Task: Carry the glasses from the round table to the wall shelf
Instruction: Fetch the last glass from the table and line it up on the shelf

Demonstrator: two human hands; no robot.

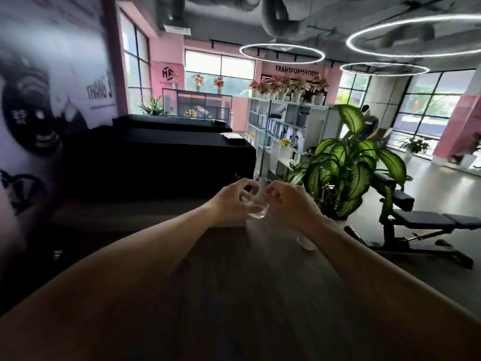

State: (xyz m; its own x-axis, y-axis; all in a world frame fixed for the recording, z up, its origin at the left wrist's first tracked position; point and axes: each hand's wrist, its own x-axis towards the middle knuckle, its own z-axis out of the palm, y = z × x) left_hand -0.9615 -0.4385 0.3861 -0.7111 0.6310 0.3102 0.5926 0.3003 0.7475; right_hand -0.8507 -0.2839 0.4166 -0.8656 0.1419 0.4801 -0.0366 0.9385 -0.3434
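Note:
A clear glass stands at the far edge of the dark wooden table, blurred by motion. My left hand wraps it from the left, thumb low on its base and fingers over the top. From the right, my right hand has its curled fingertips against the glass's upper rim. A second clear glass sits on the table closer to me, partly hidden under my right forearm. Across the room stands a white open shelf unit topped with potted plants.
A large leafy potted plant stands just past the table on the right, with a black weight bench beside it. A long black-draped counter runs behind the table. A printed wall closes off the left side.

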